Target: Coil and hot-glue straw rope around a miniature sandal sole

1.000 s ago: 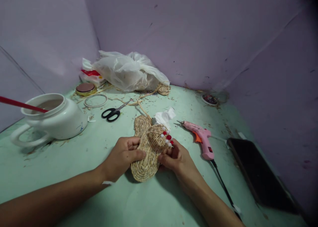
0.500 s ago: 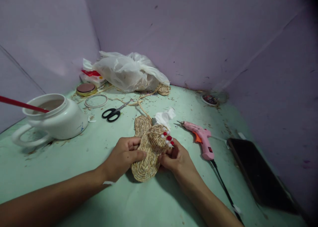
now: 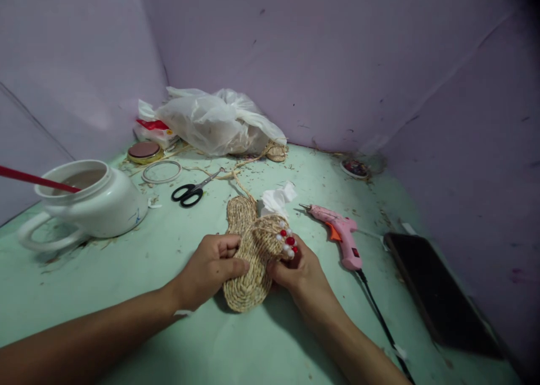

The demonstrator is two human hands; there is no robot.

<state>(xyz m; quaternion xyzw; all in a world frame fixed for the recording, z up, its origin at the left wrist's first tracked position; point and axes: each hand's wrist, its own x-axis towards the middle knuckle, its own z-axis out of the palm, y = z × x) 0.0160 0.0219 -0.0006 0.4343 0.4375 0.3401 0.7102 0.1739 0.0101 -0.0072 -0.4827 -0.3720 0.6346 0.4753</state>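
Both hands hold a small woven straw slipper (image 3: 247,289) just above the green table. Its left edge is pinched by my left hand (image 3: 211,268), thumb on top. My right hand (image 3: 300,267) grips the right side, close to the strap, with some fingers hidden beneath. A cluster of red and white beads (image 3: 288,241) decorates the strap's right side. Behind the held slipper, a second woven sole (image 3: 240,213) is partly covered by it. Crumpled white tissue (image 3: 277,199) lies just beyond.
A pink glue gun (image 3: 337,230) and a dark phone (image 3: 439,295) lie to the right. Black-handled scissors (image 3: 189,194), a ring (image 3: 161,172) and a white pot (image 3: 105,205) with a red stick are on the left. A plastic bag (image 3: 219,123) rests against the wall.
The slipper has turned slightly, so the beads face more upward and toward me. Both hands keep their hold, and the whole view has shifted a little.
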